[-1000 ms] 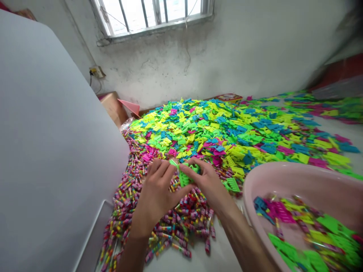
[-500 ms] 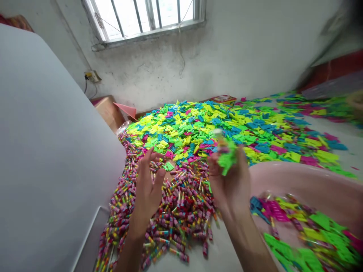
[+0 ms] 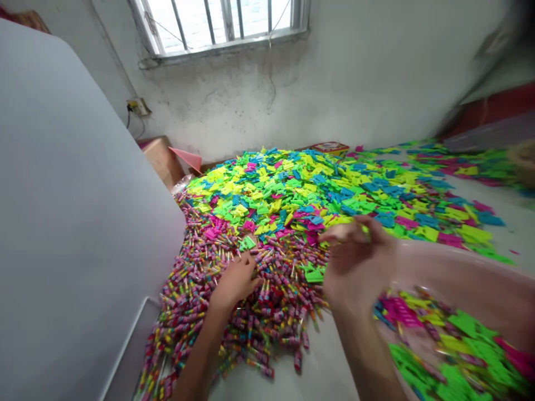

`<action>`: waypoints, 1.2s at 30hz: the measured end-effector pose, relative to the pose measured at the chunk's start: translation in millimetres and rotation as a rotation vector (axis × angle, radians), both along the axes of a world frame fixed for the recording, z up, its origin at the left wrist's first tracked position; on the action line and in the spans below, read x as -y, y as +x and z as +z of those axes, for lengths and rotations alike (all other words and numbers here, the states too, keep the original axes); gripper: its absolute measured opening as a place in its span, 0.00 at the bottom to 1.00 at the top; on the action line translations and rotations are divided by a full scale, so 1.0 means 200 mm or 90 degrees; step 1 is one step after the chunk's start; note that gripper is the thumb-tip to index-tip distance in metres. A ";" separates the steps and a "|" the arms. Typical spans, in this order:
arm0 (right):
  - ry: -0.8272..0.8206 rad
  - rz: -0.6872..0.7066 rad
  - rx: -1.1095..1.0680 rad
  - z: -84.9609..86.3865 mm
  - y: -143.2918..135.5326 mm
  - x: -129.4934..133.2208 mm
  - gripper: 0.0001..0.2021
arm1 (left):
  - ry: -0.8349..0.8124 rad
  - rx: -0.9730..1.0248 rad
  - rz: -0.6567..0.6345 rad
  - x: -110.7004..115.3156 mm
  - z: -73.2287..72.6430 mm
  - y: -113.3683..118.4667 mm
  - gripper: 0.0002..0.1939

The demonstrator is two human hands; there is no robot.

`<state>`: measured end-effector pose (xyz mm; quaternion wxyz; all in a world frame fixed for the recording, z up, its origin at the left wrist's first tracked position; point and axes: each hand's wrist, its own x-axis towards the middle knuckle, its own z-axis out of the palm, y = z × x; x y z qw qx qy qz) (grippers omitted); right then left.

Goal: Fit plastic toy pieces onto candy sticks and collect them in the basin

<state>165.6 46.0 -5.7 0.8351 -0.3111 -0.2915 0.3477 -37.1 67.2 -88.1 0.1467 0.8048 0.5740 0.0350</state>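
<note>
My left hand (image 3: 236,281) reaches down over a heap of small pink-and-yellow candy-like tubes (image 3: 288,328). Its fingers bend toward the tubes, thumb apart from them, and I see nothing held. Just beyond its fingertips lies a green plastic piece (image 3: 247,243). My right hand (image 3: 359,259), blurred by motion, is raised beside the near left rim of a pink basin (image 3: 455,259). Its fingers are loosely curled and apart, with no object visible between them. Another green plastic piece (image 3: 313,273) rests on the tubes to its left. Inside the basin are mixed plastic pieces (image 3: 480,340) and tubes.
A large mound of green, yellow, blue and pink plastic pieces (image 3: 288,189) spreads along the wall. A tall pale panel (image 3: 83,211) stands close on the left. Behind it are a cardboard box (image 3: 161,161) and a pink pointed object (image 3: 186,158). A barred window (image 3: 225,28) is above.
My right hand has moved right toward the basin; the green piece and small tube it held are no longer visible in it. My left hand has lowered and moved right onto the tubes.
</note>
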 end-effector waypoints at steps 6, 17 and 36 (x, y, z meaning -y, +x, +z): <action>-0.244 0.010 0.719 -0.45 -0.18 -0.28 0.16 | -0.041 -0.064 -0.004 -0.01 0.00 0.03 0.19; -0.404 0.001 1.043 -0.70 -0.22 -0.31 0.21 | -0.059 -0.089 -0.007 -0.01 0.01 0.02 0.09; -0.443 -0.075 1.067 -0.69 -0.23 -0.40 0.23 | -0.069 -0.090 -0.010 -0.01 0.00 0.03 0.07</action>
